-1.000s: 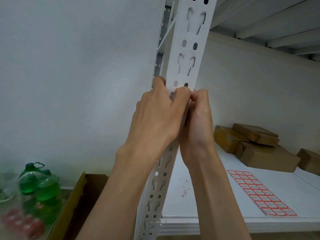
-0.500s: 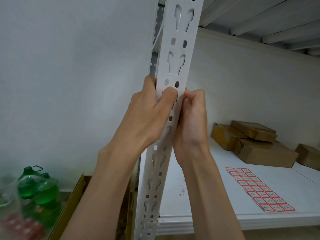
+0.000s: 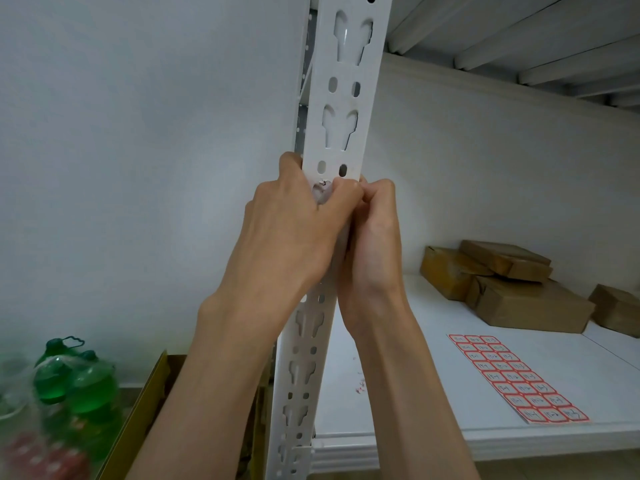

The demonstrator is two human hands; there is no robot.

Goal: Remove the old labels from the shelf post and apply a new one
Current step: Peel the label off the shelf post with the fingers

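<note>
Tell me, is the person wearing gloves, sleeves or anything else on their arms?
No. The left hand and right hand are bare, with no gloves or rings showing. Both forearms are bare as far as the picture reaches, with no sleeve, watch or bracelet in sight.

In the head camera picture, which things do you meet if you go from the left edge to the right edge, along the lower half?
Green bottles → open cardboard box → white shelf post → sheet of red-bordered labels on the shelf board → brown parcels. The hands, which overlap the post, are left out.
</note>
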